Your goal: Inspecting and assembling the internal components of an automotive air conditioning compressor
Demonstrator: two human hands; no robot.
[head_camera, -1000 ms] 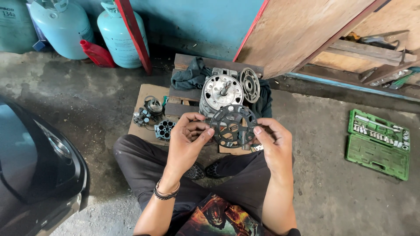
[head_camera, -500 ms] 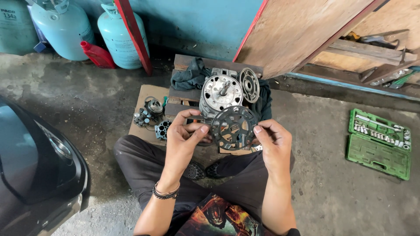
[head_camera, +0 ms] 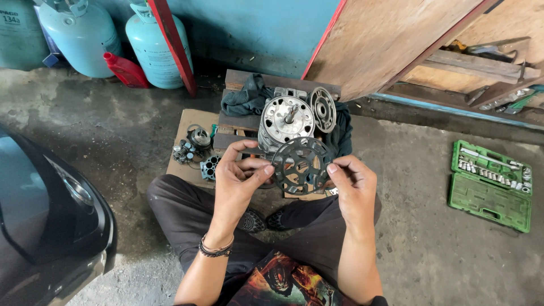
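A person sits cross-legged on the concrete floor. The left hand [head_camera: 241,175] and right hand [head_camera: 351,184] each pinch an edge of a dark round slotted metal plate [head_camera: 300,165], now raised slightly higher and more upright than 1 second ago. Beyond it, a silver ribbed cylindrical compressor body [head_camera: 286,120] rests on a wooden surface [head_camera: 238,122]. Farther back stand 2 pale blue gas cylinders [head_camera: 152,48].
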